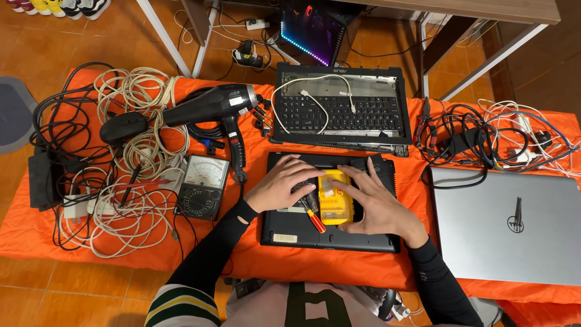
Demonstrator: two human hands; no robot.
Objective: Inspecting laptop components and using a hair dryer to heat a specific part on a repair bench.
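Observation:
A black laptop base (pixel 330 236) lies upside down on the orange cloth (pixel 254 260) in front of me. On it sits a yellow screwdriver-bit case (pixel 334 197). My left hand (pixel 284 181) rests on the laptop at the case's left edge, fingers spread. A small red-and-yellow screwdriver (pixel 314 219) lies just below that hand. My right hand (pixel 375 203) lies flat beside the case's right edge, fingers touching it.
A black keyboard frame (pixel 339 109) with a white cable lies behind the laptop. A silver closed laptop (pixel 508 227) sits at right, with tangled cables (pixel 484 136) behind it. At left are a black hair dryer (pixel 218 106), an analog multimeter (pixel 203 184) and coiled white cables (pixel 142 151).

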